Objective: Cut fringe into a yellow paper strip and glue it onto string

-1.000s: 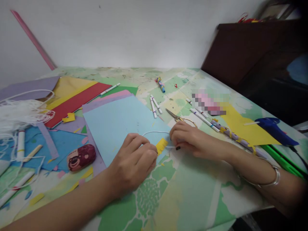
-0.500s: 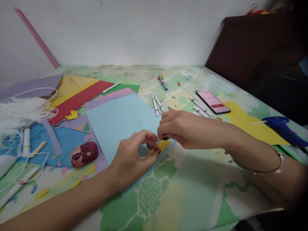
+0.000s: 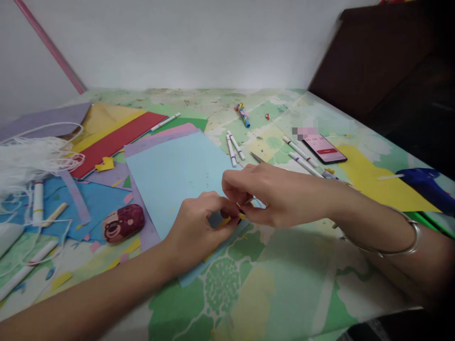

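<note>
Over the lower right edge of a light blue sheet of paper (image 3: 177,175), my two hands meet at the fingertips. My left hand (image 3: 202,232) pinches a small yellow paper piece (image 3: 224,221), most of it hidden by the fingers. Opposite it, my right hand (image 3: 263,194) has thumb and forefinger closed on the right end of the same yellow piece. Lilac and pink sheets stick out from under the blue one. Just beyond my right hand lie the pointed metal tip of a tool (image 3: 256,157) and white markers (image 3: 232,149).
At left are white cord (image 3: 39,156), red paper (image 3: 117,144), blue paper (image 3: 81,203) and a dark red patterned case (image 3: 123,223). To the right lie a phone (image 3: 325,149), yellow paper (image 3: 369,184) and a blue glue gun (image 3: 426,187). A wall stands behind the table.
My right hand has moved slightly left and down, its fingertips coming to my left fingertips and onto the yellow piece. The metal tip shows more now. The view has shifted a little.
</note>
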{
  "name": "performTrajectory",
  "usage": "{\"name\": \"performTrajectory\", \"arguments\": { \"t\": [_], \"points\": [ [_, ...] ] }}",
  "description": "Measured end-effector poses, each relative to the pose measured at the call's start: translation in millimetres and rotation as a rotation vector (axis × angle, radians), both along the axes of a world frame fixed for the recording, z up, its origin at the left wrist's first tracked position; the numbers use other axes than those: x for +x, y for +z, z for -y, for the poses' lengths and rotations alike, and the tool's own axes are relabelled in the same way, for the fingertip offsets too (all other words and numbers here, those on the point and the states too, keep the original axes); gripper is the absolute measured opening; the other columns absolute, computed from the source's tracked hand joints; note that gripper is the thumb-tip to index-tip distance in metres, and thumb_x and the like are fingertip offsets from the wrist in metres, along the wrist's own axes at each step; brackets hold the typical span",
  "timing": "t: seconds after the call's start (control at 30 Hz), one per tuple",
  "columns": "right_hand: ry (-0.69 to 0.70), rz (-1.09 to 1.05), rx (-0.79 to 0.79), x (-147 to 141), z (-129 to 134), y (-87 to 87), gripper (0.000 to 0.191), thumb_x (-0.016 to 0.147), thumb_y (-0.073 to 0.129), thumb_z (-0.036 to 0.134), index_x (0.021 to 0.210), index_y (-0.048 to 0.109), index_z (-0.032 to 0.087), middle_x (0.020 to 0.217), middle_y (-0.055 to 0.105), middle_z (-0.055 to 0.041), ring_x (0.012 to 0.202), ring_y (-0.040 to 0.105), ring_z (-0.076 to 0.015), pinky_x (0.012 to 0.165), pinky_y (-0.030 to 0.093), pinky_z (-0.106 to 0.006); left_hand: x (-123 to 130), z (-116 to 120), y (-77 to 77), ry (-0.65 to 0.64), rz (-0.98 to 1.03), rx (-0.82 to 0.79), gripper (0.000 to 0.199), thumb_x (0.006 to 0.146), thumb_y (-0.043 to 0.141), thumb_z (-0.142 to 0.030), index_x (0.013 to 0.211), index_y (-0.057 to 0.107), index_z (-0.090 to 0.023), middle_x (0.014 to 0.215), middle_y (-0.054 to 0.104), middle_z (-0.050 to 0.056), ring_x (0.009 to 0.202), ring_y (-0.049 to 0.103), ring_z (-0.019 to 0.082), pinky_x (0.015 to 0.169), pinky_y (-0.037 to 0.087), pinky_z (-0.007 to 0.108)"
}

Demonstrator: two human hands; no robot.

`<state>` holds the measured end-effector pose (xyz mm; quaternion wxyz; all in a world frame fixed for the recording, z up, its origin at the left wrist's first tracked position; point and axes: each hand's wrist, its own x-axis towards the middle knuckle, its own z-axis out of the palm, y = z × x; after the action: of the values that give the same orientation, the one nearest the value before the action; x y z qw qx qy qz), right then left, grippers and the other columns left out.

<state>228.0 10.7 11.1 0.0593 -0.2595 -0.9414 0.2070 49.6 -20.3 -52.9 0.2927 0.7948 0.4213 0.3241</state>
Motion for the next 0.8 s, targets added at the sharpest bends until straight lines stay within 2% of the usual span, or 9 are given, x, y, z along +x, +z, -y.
{"name": "performTrajectory", "arguments": {
  "t": [0.17, 0.57, 0.8],
  "points": [
    [0.017, 0.004, 0.003, -1.2, -0.7, -1.3, 0.018, 0.074, 0.05, 0.007, 0.086, 0.042, 0.018, 0.071, 0.056, 0.0013, 0.063, 0.048, -0.012, 0.059, 0.032, -0.024, 1.1, 0.3, 1.0, -0.014, 0.01, -0.003, 0.015, 0.07, 0.06, -0.012, 0.079, 0.07, -0.021, 0.076, 0.072, 0.0, 0.068, 0.064, 0.016, 0.068, 0.049, 0.028],
    [0.012, -0.038, -0.059, -1.3, -1.2, -0.1, 0.019, 0.075, 0.047, 0.006, 0.09, 0.044, 0.018, 0.076, 0.06, 0.0, 0.065, 0.05, -0.0119, 0.058, 0.033, -0.023, 2.9, 1.8, 5.1, 0.026, 0.093, -0.178, 0.014, 0.067, 0.062, -0.011, 0.069, 0.072, -0.022, 0.066, 0.07, 0.0, 0.062, 0.062, 0.018, 0.06, 0.047, 0.028],
    [0.027, -0.057, -0.056, -1.1, -2.1, -1.9, 0.02, 0.075, 0.047, 0.006, 0.091, 0.044, 0.018, 0.075, 0.059, 0.0009, 0.063, 0.049, -0.0108, 0.058, 0.033, -0.022, 4.1, 1.7, 4.8, 0.041, 0.123, -0.298, 0.013, 0.068, 0.061, -0.014, 0.071, 0.072, -0.019, 0.067, 0.069, 0.002, 0.065, 0.061, 0.019, 0.055, 0.046, 0.026]
  ]
}}
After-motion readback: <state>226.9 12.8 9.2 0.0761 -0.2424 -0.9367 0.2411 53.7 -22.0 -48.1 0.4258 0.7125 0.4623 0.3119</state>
